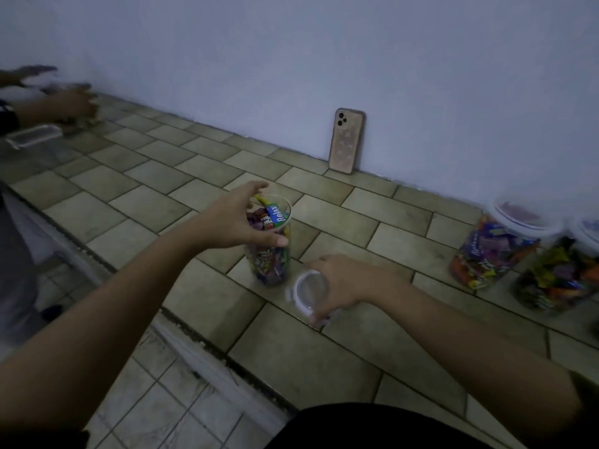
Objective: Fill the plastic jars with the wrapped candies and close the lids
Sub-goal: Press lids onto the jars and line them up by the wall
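A clear plastic jar [270,254] full of wrapped candies stands open on the tiled ledge [340,361] in the middle of the view. My left hand [235,218] is wrapped around its rim, thumb on the near side, fingers over the far edge. Just right of the jar, my right hand [343,283] grips a round white-rimmed lid [309,291] low over the tiles, tilted toward me. Two more jars, one [489,254] and another [557,277], stand at the right, filled with candies and capped with white lids.
A phone [347,140] in a pink case leans upright against the wall behind the jar. At the far left another person's hand [69,105] is blurred over a clear container [32,137]. The ledge drops to a lower tiled floor [155,400] at the near left.
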